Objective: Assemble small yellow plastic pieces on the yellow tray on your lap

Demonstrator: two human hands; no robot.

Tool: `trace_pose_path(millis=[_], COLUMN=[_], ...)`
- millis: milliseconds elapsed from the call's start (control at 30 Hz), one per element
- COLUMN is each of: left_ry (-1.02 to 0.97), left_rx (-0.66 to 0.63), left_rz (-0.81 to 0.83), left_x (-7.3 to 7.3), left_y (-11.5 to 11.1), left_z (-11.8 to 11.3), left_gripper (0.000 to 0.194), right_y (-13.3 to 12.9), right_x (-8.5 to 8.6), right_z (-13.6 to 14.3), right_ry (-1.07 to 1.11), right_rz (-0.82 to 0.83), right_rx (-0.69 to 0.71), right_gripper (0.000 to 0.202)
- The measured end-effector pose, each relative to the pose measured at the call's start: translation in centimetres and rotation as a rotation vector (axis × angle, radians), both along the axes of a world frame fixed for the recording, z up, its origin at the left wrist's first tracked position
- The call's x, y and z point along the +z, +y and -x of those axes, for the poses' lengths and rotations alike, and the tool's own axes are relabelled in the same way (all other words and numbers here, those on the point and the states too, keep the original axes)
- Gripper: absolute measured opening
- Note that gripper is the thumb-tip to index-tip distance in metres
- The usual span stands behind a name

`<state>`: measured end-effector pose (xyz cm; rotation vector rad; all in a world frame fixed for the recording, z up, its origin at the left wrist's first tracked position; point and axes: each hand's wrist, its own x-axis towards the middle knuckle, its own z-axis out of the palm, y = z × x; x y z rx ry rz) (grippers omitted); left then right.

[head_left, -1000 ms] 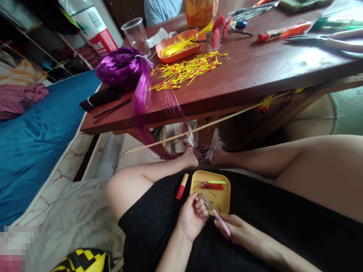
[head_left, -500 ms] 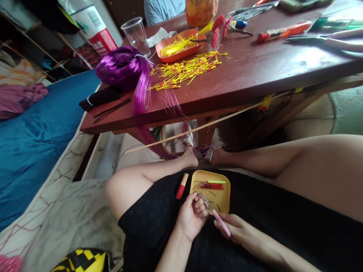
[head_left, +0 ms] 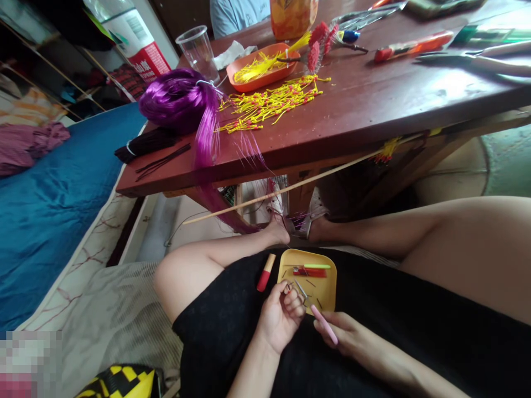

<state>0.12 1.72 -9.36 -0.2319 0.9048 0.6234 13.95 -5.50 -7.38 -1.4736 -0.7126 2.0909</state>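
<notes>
Over my lap, my left hand (head_left: 282,315) is closed, palm up, with its fingertips pinched on something small, dark and partly reddish that I cannot make out. My right hand (head_left: 343,330) grips pink-handled scissors (head_left: 324,325), seen nearly edge-on; their thin metal blades point toward the left fingertips. Beneath both hands a yellow tray (head_left: 330,290) rests on the black cloth over my lap. In it lie a red lighter (head_left: 310,272), a light-green stick (head_left: 317,266) and several short dark pieces. A red tube with a wooden-looking cap (head_left: 266,272) lies just left of the tray.
On the dark red table (head_left: 357,116) ahead are purple thread (head_left: 174,102), yellow red-tipped strands (head_left: 274,102), an orange dish (head_left: 265,83), a plastic cup (head_left: 199,52) and pliers (head_left: 493,62). A thin wooden stick (head_left: 282,191) slants below the table edge. A blue-sleeved person (head_left: 238,16) is across.
The scissors have turned slightly in my right hand, and their blades now look thinner and sit a little lower. My left hand stays nearly still.
</notes>
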Motion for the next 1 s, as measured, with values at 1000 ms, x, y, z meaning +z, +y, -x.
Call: trace_pose_path(millis=[1000], left_ry=[-0.026], left_rx=[0.029], left_rz=[-0.036], left_x=[-0.08], left_y=[0.11], left_z=[0.15], left_gripper=[0.031], right_y=[0.40], right_x=[0.76], right_z=[0.01], right_ry=[0.027], right_rz=[0.064], right_rx=[-0.027], right_gripper=[0.041])
